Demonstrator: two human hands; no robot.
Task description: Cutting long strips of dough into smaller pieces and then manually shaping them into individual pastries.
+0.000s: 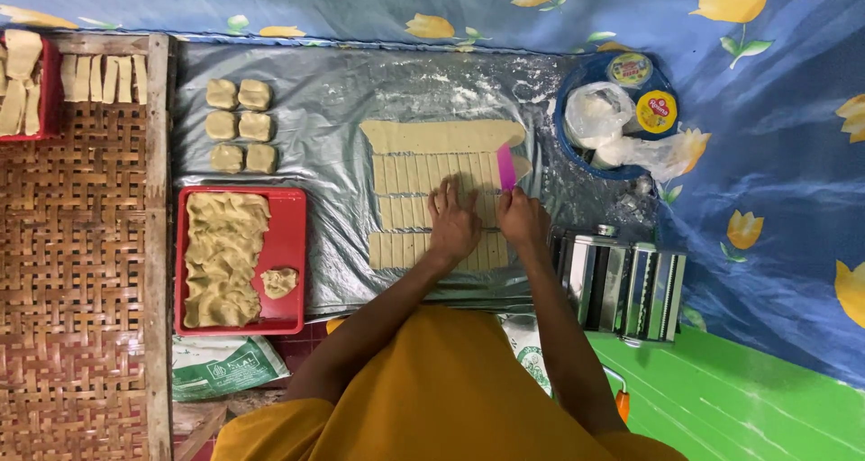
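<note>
Cutting dough sheet (439, 136) into strips.
Our left hand (453, 222) lies flat on it; our right hand (521, 216) grips the pink scraper (506, 166).

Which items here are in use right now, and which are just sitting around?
In use: left hand, right hand, pink scraper, dough sheet, cut strips, plastic sheet.
Idle: dough blocks, red tray, pasta roller, blue bowl.

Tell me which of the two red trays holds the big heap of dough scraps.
The larger red tray, lying beside the left hand. The small red tray at the far left edge holds cut dough strips instead.
</note>
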